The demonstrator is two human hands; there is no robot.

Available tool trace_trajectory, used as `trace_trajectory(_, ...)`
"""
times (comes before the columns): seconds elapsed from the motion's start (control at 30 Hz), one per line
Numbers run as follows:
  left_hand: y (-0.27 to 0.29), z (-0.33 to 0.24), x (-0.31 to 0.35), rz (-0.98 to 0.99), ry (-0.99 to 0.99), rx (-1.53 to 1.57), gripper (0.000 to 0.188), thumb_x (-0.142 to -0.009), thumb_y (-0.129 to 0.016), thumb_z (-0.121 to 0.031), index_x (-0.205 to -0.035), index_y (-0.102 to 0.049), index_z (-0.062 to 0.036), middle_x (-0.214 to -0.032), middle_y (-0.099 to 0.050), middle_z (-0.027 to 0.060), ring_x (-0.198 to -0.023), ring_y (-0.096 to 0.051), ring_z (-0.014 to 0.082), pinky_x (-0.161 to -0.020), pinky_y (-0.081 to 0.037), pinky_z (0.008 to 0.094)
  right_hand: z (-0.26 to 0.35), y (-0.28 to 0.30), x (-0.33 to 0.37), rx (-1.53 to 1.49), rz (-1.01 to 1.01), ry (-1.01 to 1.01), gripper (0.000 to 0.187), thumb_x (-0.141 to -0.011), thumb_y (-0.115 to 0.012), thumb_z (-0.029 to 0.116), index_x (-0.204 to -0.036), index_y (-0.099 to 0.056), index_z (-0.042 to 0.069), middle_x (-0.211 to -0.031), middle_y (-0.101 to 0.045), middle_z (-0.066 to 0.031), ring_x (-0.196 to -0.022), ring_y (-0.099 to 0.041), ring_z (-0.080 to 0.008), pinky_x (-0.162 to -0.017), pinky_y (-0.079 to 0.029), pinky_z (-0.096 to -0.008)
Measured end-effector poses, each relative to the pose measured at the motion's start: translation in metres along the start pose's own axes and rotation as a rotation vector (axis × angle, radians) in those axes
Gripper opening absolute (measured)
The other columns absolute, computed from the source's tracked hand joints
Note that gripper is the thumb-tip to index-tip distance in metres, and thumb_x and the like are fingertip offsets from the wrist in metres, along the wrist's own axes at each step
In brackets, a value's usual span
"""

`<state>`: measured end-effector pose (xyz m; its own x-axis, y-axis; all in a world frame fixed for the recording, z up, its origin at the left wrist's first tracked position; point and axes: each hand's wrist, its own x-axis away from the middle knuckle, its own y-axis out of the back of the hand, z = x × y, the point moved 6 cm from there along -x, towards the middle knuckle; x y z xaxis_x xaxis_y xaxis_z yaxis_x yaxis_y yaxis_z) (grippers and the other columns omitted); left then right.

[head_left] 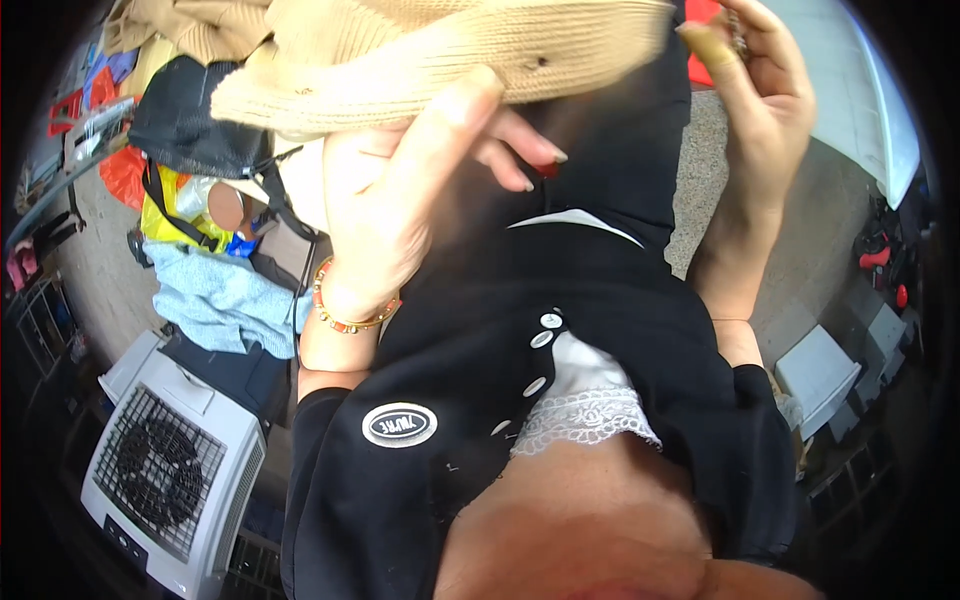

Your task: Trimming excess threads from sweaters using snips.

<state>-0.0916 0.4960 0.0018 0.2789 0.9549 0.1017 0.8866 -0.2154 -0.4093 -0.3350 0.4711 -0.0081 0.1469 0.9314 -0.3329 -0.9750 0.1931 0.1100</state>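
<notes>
A beige ribbed knit garment [590,60] stretches across the top of the view over my lap. It has a small dark spot or hole near its right part. My left hand [400,180], with an orange and gold bracelet [335,310] at the wrist, grips its lower edge, thumb on top and other fingers underneath. Up at the right, apart from the knit, my right hand [765,90] is closed with thumb and fingers drawn together. The thumb tip looks yellowish. A small brownish beaded thing [738,38] shows at the fingers; whether it is held or worn is unclear.
On the left lie a black mesh bag [200,115], a yellow bag [170,215] and a light blue cloth [220,298]. A white air cooler [235,430] with a black grille stands lower left. White boxes [818,375] sit at the right, below a pale panel edge [895,130].
</notes>
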Motion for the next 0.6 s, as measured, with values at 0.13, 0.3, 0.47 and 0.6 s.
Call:
trace_trajectory(0.13, 0.003, 0.016, -0.012, -0.045, -0.009, 0.024, 0.033, -0.102, -0.052, -0.020, -0.107, -0.063, 0.0110, -0.090, -0.070, 0.0194, -0.078, -0.069, 0.0238, -0.065, -0.055, 0.0304, 0.035, -0.032, 0.015, 0.135, 0.062, -0.156, 0.043, -0.085, -0.074, 0.007, -0.124, -0.060, -0.004, -0.091, -0.054, 0.0002, -0.081, -0.049, -0.0065, -0.072, -0.037, -0.0180)
trace_trajectory(0.3, -0.006, 0.024, -0.021, -0.039, -0.013, 0.037, 0.035, -0.102, -0.053, -0.023, -0.106, -0.064, 0.0095, -0.090, -0.070, 0.0197, -0.079, -0.069, 0.0226, -0.067, -0.055, 0.0303, 0.050, -0.047, 0.023, 0.339, 0.205, 0.273, 0.045, -0.078, -0.076, 0.004, -0.121, -0.066, 0.000, -0.094, -0.060, -0.0047, -0.079, -0.055, -0.0119, -0.071, -0.045, -0.0233)
trace_trajectory(0.47, -0.006, 0.027, -0.023, -0.076, -0.079, -0.055, 0.037, -0.103, -0.049, -0.027, -0.113, -0.061, 0.0066, -0.091, -0.069, 0.0204, -0.077, -0.067, 0.0223, -0.067, -0.056, 0.0312, 0.055, -0.054, 0.020, 0.424, 0.214, 0.319, 0.044, -0.075, -0.075, 0.000, -0.119, -0.068, 0.001, -0.086, -0.058, -0.0059, -0.075, -0.055, -0.0142, -0.067, -0.045, -0.0250)
trace_trajectory(0.6, -0.004, 0.031, -0.024, -0.057, -0.121, -0.091, 0.035, -0.103, -0.048, -0.024, -0.114, -0.061, 0.0068, -0.093, -0.069, 0.0192, -0.079, -0.067, 0.0225, -0.068, -0.057, 0.0314, 0.057, -0.055, 0.018, 0.477, 0.210, 0.353, 0.044, -0.074, -0.075, -0.002, -0.118, -0.069, 0.002, -0.082, -0.057, -0.0057, -0.069, -0.054, -0.0149, -0.062, -0.044, -0.0257)
